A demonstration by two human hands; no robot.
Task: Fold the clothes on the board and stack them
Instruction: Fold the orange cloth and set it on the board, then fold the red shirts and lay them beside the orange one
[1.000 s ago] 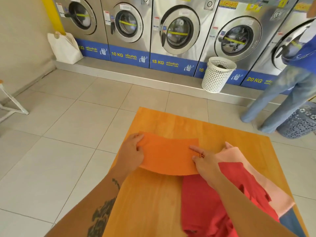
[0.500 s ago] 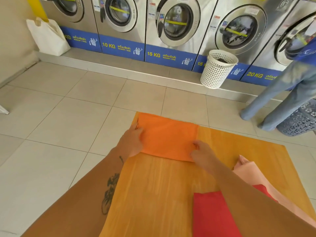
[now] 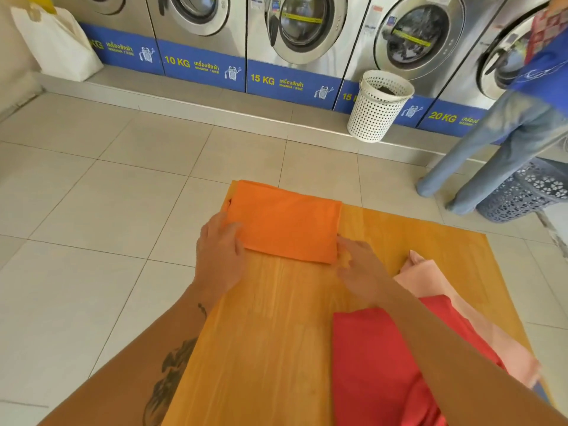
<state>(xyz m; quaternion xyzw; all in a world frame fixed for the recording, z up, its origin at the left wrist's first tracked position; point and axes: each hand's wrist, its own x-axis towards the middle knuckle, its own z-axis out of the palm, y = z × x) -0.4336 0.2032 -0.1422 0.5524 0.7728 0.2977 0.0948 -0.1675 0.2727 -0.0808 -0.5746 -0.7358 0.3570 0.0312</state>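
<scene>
A folded orange cloth [image 3: 285,222] lies flat on the far left corner of the wooden board [image 3: 270,339]. My left hand [image 3: 218,250] rests palm down at the cloth's near left edge, thumb on the fabric. My right hand [image 3: 359,272] touches the cloth's near right corner with its fingertips. Neither hand lifts the cloth. On the board's right side lies an unfolded red garment [image 3: 375,364], partly under my right forearm. A crumpled pink garment [image 3: 430,281] lies beneath and beyond it.
A row of washing machines [image 3: 304,26] lines the far wall. A white perforated basket [image 3: 378,106] stands on the step before them. At right stands a person in jeans [image 3: 498,149] beside a dark basket [image 3: 528,192]. A white bag [image 3: 58,44] leans far left.
Both hands carried the orange cloth from the board's middle to its far left corner and laid it flat. The camera has dipped and shifted, and the red and pink garments stayed put.
</scene>
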